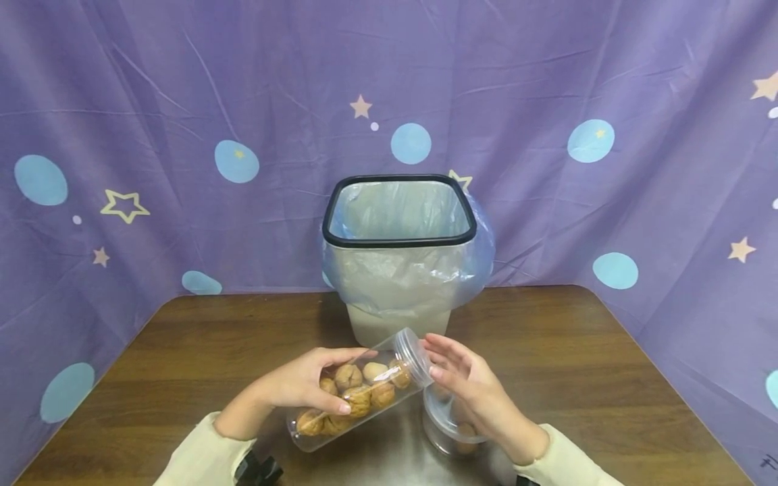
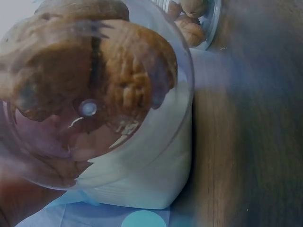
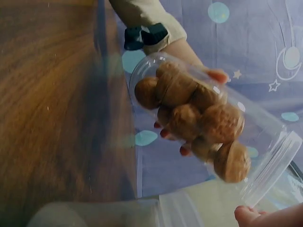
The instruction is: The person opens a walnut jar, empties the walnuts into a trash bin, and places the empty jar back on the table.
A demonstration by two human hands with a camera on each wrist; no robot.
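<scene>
My left hand (image 1: 298, 381) grips a clear plastic jar (image 1: 366, 420) around its body, thumb on the near side. Several walnuts (image 1: 358, 401) show through its wall. The jar leans, its ridged clear cap end (image 1: 415, 358) up and to the right, its base low on the left. By that end is my right hand (image 1: 468, 378), fingers extended, with fingertips at the rim. Below the right hand, a second clear jar (image 1: 439, 439) stands on the table with walnuts inside, partly hidden by that hand. The left wrist view shows walnuts through the round base (image 2: 184, 127) of the held jar.
Behind the hands stands a pale bin (image 1: 371, 327) with a black rim (image 1: 398, 243) and a bluish translucent bag over its sides. The wooden table (image 1: 243, 331) ends at a purple patterned curtain (image 1: 292, 88). Dark wrist straps (image 1: 258, 469) sit at the sleeves.
</scene>
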